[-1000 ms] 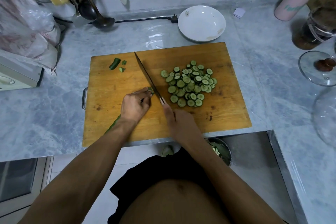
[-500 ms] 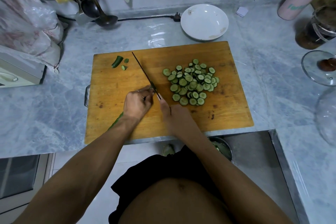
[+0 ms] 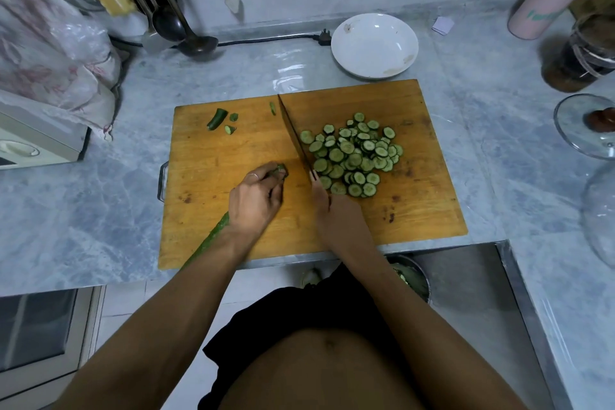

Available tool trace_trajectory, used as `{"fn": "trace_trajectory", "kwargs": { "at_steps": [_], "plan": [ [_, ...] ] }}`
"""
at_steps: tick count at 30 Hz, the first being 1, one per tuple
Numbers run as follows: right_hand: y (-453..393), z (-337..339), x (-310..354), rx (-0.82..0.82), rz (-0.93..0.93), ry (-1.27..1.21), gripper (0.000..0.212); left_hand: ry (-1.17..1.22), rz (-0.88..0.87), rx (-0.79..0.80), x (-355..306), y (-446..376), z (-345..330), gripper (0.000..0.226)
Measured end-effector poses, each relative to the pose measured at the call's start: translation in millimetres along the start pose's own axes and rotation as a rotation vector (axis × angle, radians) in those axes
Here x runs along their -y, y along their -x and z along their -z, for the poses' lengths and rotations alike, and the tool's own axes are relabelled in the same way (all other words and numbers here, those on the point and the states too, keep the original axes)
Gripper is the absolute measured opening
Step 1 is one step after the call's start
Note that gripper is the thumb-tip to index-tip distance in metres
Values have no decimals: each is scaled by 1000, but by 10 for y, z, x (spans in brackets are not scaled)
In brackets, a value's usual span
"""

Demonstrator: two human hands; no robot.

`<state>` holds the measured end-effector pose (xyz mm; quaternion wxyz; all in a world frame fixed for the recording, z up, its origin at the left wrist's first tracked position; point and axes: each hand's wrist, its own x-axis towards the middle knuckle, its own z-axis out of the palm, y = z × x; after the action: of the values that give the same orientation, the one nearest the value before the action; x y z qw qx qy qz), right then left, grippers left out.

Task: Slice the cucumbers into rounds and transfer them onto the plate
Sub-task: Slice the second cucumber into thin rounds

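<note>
A rectangular wooden cutting board is lying on a grey marbled stone counter, and both bare hands are working over its near half. The left hand is curling its fingers around the cut end of a long dark green cucumber, pinching it near the fingertips while the rest of the cucumber is running back under the wrist toward the board's near left corner. The right hand is gripping the handle of a long dark-bladed kitchen knife, whose blade is pointing away toward the board's far edge and is standing apart from the cucumber end, just beside a heap of green cucumber rounds. That heap is sitting on the right half of the board. Three small dark green cucumber end pieces are lying near the far left corner, and one more sliver is lying just left of the blade tip. A round white plate is waiting on the counter just beyond the board's far edge, holding no slices.
</note>
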<state>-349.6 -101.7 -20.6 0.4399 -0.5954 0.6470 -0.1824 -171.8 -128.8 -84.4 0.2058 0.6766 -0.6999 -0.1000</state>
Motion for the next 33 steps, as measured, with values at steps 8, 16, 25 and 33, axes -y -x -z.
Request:
{"fn": "trace_trajectory", "kwargs": {
  "at_steps": [8,16,25,33],
  "plan": [
    [183,80,1,87,47,88,71,67,33,-17,-1,-35,42,23],
    [277,56,23,88,73,64,64,44,65,1,-22,-38,68,21],
    [337,55,78,116,60,42,64,42,116,-10,-108,-38,121,23],
    [107,-117,79,117,36,91,70,82,95,24,-41,-60,42,29]
  ]
}}
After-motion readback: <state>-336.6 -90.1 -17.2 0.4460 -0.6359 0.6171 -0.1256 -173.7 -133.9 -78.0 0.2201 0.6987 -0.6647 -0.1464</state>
